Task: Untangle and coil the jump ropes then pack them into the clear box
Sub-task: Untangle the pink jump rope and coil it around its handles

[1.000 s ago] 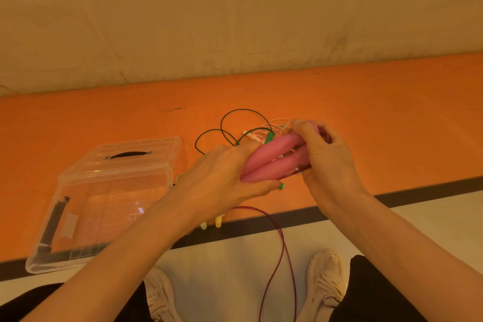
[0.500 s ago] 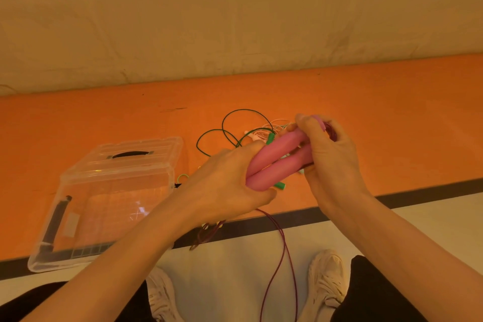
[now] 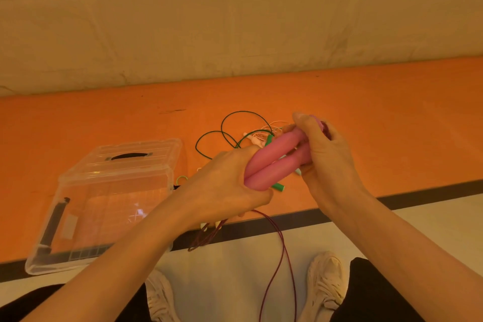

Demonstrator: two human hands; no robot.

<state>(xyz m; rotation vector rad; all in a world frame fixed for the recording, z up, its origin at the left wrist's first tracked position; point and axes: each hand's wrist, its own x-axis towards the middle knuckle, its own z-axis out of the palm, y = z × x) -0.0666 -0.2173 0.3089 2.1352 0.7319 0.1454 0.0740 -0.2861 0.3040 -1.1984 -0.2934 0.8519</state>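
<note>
Both hands are closed around the same pair of pink handles (image 3: 274,162), held side by side above the near edge of the orange mat (image 3: 392,125). The left hand (image 3: 224,188) grips their lower ends, and the right hand (image 3: 326,154) is wrapped around their top ends. The biggest thing on the mat is the clear box (image 3: 104,198), which sits near its left near corner, partly hanging over the dark strip along the near edge. I can see no rope inside it, and its lid looks on, so I think packing has not begun. Next in size is the dark red rope (image 3: 279,256), which belongs to the pink handles. A few loops of it hang bunched under the left hand, and a long piece drops down between the white shoes (image 3: 326,285), so this rope looks only partly coiled. Farther back, near the middle of the mat, a thin green rope (image 3: 235,125) lies in loose loops, mixed up with a white rope (image 3: 264,133). A small green handle (image 3: 278,187) pokes out just under the pink ones. Those two ropes still need untangling and coiling, so most of the job looks left to do.
</note>
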